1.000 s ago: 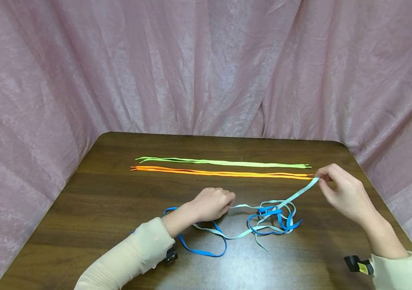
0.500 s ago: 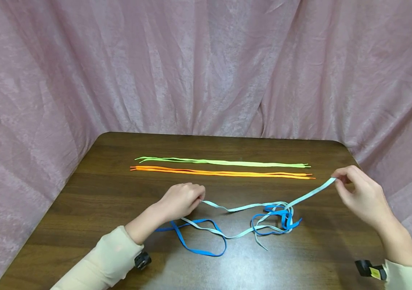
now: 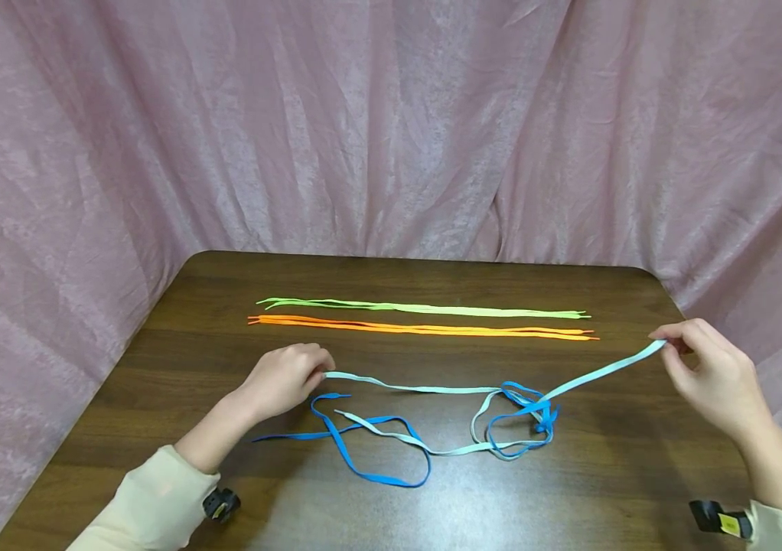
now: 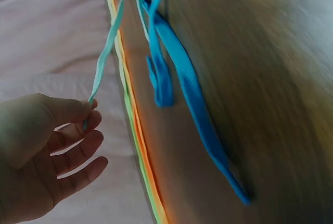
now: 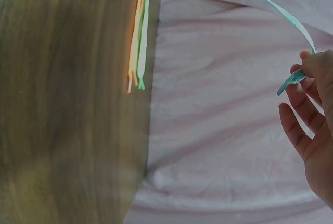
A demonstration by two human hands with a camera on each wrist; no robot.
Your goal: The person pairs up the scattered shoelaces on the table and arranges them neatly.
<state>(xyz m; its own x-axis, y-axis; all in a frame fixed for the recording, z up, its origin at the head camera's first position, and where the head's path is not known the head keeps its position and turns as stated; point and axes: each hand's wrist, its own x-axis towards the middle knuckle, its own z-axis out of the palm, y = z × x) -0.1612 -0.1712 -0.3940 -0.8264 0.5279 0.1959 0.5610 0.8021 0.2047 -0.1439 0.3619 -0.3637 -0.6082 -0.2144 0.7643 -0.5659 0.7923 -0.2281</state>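
My left hand (image 3: 288, 379) pinches the tip of a mint shoelace (image 3: 425, 389) between thumb and forefinger; in the left wrist view its other fingers spread loosely. Far to the right, my right hand (image 3: 715, 375) pinches a mint lace end (image 5: 292, 79), whose tip pokes out past the thumb. Both held stretches slope down into a loose tangle (image 3: 535, 421) of mint and blue lace right of centre. Blue shoelace (image 3: 391, 480) loops across the table left of the tangle, its loose ends near my left hand. Another mint lace end (image 3: 356, 418) lies over it.
Beyond the hands, green shoelaces (image 3: 460, 311) and orange shoelaces (image 3: 432, 330) lie straight in two parallel rows on the brown wooden table (image 3: 177, 367). A pink curtain (image 3: 391, 130) hangs behind the table and at its sides.
My left hand has moved left and my right hand right, drawing mint lace out of the tangle. The tangle has shifted and tightened slightly; a loose mint end below it has been pulled in.
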